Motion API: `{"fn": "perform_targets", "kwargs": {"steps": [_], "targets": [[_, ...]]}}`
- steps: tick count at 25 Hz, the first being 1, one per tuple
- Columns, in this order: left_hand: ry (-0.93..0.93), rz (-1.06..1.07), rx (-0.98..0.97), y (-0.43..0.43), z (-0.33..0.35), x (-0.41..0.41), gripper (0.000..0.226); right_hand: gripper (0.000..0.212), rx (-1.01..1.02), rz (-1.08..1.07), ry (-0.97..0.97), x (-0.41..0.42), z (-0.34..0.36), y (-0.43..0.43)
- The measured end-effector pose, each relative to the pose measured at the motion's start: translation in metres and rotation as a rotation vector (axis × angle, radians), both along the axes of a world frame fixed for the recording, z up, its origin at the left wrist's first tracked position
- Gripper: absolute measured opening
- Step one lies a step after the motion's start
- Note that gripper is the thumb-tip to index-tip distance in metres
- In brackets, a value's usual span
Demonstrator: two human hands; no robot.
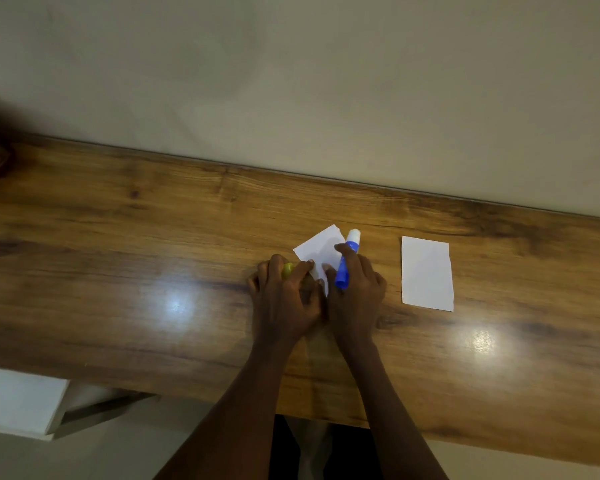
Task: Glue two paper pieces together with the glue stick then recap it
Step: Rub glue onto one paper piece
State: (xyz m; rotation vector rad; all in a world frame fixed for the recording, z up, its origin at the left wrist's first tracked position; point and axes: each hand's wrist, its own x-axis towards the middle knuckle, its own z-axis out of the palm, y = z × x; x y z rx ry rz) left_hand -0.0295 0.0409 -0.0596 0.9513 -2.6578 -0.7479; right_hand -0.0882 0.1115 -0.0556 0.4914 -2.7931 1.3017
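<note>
Here I see both forearms reaching in from below, wrists nearly meeting over the wooden bench (pixel 153 244). My view has the right hand (pixel 355 289) palm-down, its fingers (pixel 347 252) curled round the blue glue stick (pixel 343 268); the index finger lies along the barrel and the thumb closes on it from the left. The stick is uncapped, tilted away from the wrist, its white glue tip (pixel 354 234) poking out past the fingertips. The left hand (pixel 284 292) is arched, knuckles up, fingers bent and pinched round a small yellow cap (pixel 287 270), which shows between the index and middle fingers. One left fingertip presses down on the near edge of a white paper piece (pixel 321 252), which lies flat on the bench just beyond both sets of fingers, partly tucked under the right thumb. A second paper piece (pixel 426 273) lies flat on the bench to the right of the right hand's fingers, apart from them.
</note>
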Motion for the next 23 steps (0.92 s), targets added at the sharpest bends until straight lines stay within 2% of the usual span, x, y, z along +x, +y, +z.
{"fn": "perform_targets", "kwargs": {"steps": [2, 5, 8, 10, 12, 14, 16, 18, 23], "targets": [[0.006, 0.0, 0.006, 0.0, -0.001, 0.002, 0.039, 0.046, 0.128, 0.098, -0.032, 0.001, -0.003, 0.0], [0.036, -0.001, 0.012, 0.002, 0.001, 0.003, 0.042, 0.048, 0.121, 0.276, -0.095, -0.026, 0.007, -0.002], [0.058, 0.012, -0.013, 0.003, 0.003, 0.002, 0.036, 0.05, 0.18, 0.551, -0.174, -0.056, 0.02, 0.003], [0.065, 0.024, -0.039, 0.004, 0.004, 0.001, 0.031, 0.045, 0.172, 0.627, -0.113, -0.064, 0.024, 0.007], [0.05, 0.016, -0.047, 0.004, 0.004, 0.001, 0.031, 0.03, -0.062, 0.466, -0.055, -0.058, 0.022, 0.004], [0.039, 0.011, -0.046, 0.004, 0.004, 0.0, 0.032, 0.019, -0.416, 0.228, -0.184, -0.047, 0.02, -0.007], [0.036, 0.017, -0.07, 0.005, 0.004, -0.001, 0.032, 0.019, -0.584, 0.107, -0.31, -0.043, 0.015, -0.019], [0.037, 0.02, -0.081, 0.005, 0.004, 0.0, 0.031, 0.022, -0.493, 0.086, -0.293, -0.04, 0.011, -0.027], [0.025, 0.02, -0.07, 0.002, 0.002, 0.0, 0.03, 0.012, -0.36, 0.166, -0.211, -0.037, 0.006, -0.032]]}}
